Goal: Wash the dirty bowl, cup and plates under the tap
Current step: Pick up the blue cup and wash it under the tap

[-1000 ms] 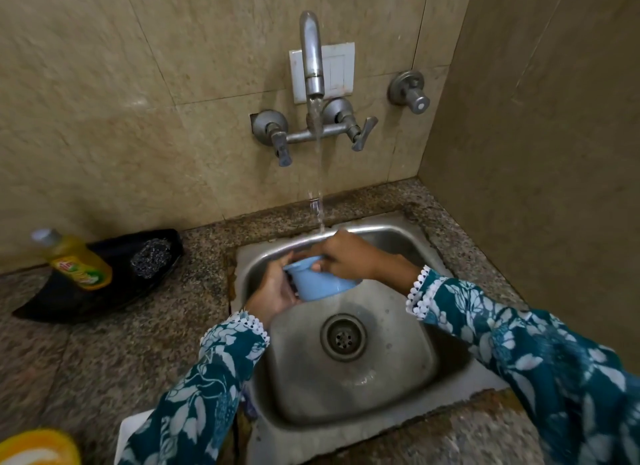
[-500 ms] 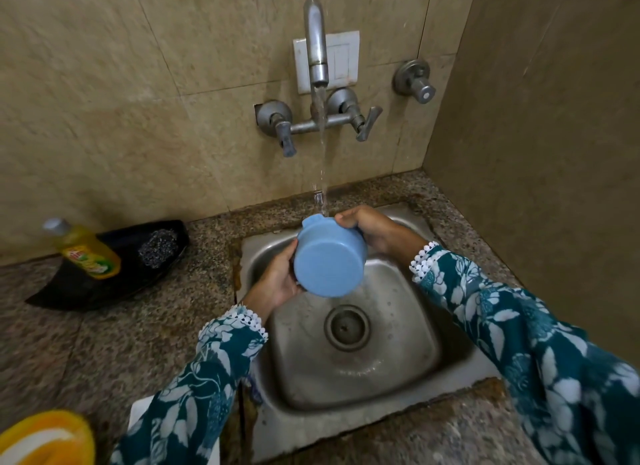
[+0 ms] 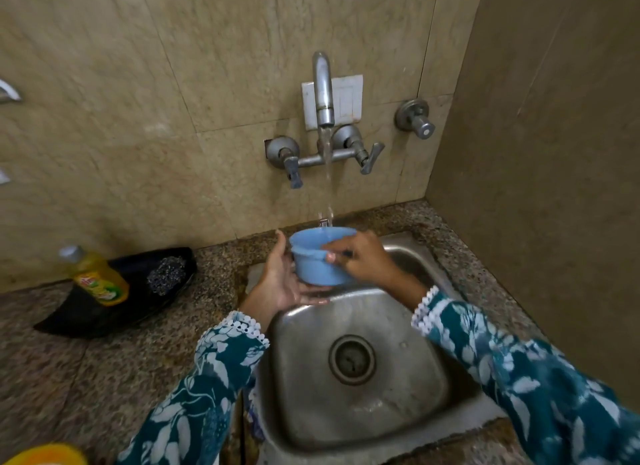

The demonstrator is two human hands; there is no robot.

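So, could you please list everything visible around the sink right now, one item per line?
Cup: one, blue, upright under the running water, over the sink's far edge.
Tap: one, grey metal, on the wall, water running.
Sink: one, steel, set in the counter.
Soap bottle: one, yellow, lying at the left on the tray.
Tray: one, black, on the counter at left.
Scrubber: one, steel, on the tray.
Yellow object: one, bottom-left corner, cut off; cannot tell what.
Left hand: cradling the cup from below.
Right hand: gripping the cup's rim.
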